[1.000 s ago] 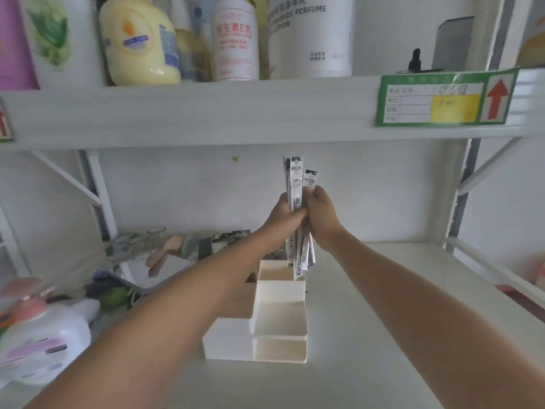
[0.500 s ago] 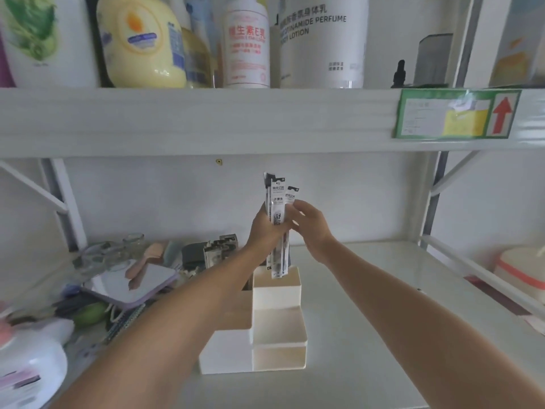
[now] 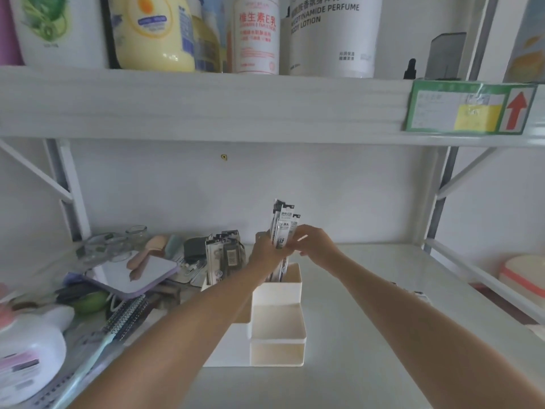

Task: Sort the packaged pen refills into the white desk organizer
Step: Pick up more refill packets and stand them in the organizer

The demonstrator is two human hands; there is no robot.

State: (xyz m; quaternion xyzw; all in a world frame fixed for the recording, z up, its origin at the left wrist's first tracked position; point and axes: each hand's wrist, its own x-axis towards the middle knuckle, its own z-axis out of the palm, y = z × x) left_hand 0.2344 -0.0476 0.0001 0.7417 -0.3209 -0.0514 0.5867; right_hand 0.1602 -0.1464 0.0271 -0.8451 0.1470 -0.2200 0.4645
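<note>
Pen refills (image 3: 282, 231), a small bundle of long, narrow printed packets, stand upright in the person's left hand (image 3: 267, 250). That hand is wrapped around the middle of the bundle, so the packet tops fan out above the fingers and the lower ends hang down below the palm. Holding them upright this way lines them up with the tall slot they seem meant for.

Directly below the left hand is the white desk organizer (image 3: 275, 317), a stepped plastic box on the shelf. Its tallest compartment is at the back, nearest the hands, and two lower, shallower trays step down toward the viewer. The lower ends of the packets reach into the mouth of the tall back compartment; whether they touch its floor cannot be seen.

The right hand (image 3: 314, 246) is just beside the bundle on its right, fingers partly spread and not gripping any packet. Its fingertips look close to the packets' edges, probably to steady them or pick one out; contact is too blurred to confirm.

To the left of the left hand, more packets (image 3: 225, 258) stand upright, apparently in another part of the organizer behind the forearm. Further left lies clutter: a mirror (image 3: 132, 276) and a hairbrush (image 3: 121, 323). The shelf surface to the right of the right hand is mostly bare.
</note>
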